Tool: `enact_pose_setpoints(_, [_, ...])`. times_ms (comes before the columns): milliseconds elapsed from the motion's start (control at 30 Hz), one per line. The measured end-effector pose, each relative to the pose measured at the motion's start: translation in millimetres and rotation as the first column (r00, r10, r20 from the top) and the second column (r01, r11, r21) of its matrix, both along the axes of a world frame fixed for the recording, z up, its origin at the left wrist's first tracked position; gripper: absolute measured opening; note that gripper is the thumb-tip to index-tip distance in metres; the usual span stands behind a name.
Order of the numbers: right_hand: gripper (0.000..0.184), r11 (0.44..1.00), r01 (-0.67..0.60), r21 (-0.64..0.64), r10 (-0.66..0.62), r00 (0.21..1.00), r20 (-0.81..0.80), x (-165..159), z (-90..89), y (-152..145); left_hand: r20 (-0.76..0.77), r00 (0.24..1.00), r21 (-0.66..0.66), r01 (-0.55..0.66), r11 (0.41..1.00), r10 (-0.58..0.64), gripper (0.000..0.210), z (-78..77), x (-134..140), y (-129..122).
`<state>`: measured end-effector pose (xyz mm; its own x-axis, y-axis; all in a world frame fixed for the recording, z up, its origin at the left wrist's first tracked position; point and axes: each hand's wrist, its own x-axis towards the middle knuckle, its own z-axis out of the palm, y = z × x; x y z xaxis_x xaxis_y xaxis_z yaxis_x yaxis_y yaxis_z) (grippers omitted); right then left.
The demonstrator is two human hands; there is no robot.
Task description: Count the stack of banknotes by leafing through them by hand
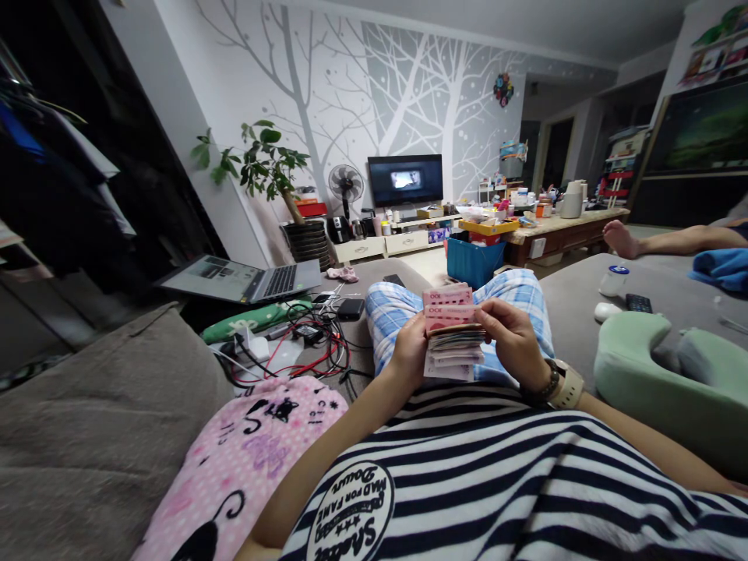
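Holding, left hand: I see the left hand [411, 347] closed on the left edge of a wad of banknotes [449, 313], its fingers mostly hidden from me behind the paper.
Right hand: the right hand [513, 343] has its thumb and forefinger pinched together at the right edge of the upper pink notes. How firmly it presses, I cannot tell from here.
Banknotes: they sit between both hands, above the lap. I read 100 on the pink ones standing at the top; below them is a thick layer of stacked edges, with paler notes lowest. I cannot count them.
Right wrist: a dark beaded bracelet [550, 378], and just beside it a watch [568, 387] with a pale strap.
Clothes: blue-and-white checked trousers [529, 300] and a striped shirt [467, 460].
Sofa, left side: I have an open laptop [284, 279], a tangle of cables [333, 347] and a pink cat-print cloth [262, 444].
Sofa, right side: a green neck pillow [625, 370], a black remote [639, 302] and a blue-lidded jar [614, 282]; beyond these, another person's bare foot [622, 239].
Far wall: a lit television [406, 181], with a fan [346, 185] near its left.
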<state>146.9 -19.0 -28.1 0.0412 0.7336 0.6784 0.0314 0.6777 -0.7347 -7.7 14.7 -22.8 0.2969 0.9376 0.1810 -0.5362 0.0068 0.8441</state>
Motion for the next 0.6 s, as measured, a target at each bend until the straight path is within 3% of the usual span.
enact_pose_setpoints(300, [0.020,0.999,-0.023,0.025,0.023,1.000,-0.006,-1.6,0.9,-3.6,0.081,0.988,0.008,0.127,0.992,-0.128,0.028,-0.1,-0.1,-0.2])
enact_pose_setpoints(600, [0.031,0.998,-0.018,0.061,0.015,0.999,0.048,-0.9,3.1,-6.5,0.071,0.996,-0.069,0.051,0.996,-0.046,0.019,0.0,0.3,2.4])
